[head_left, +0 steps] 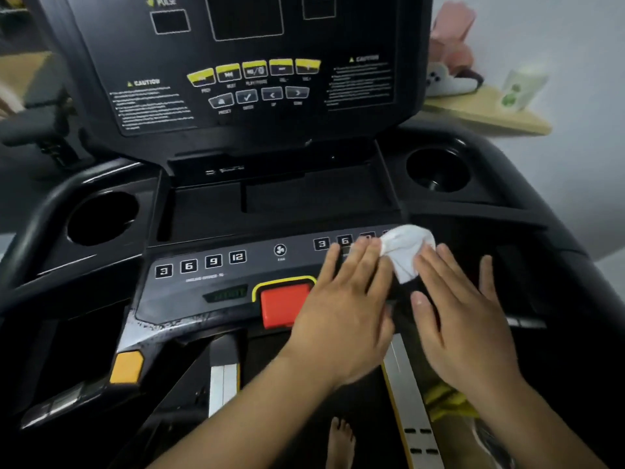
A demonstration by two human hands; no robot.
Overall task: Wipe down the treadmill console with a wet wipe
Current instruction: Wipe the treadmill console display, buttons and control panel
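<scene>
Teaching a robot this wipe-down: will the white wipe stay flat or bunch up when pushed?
Probably floppy: the wet wipe is crumpled into soft folds between the left hand and right hand. Likely light, since flat fingers alone seem to move it. It may bunch further on the console rather than glide.

My one camera sits on my head, facing forward and tilted down at the console (189,294), near enough that it fills the wide frame, from the display (247,18) up top to my foot (341,434) below.
</scene>
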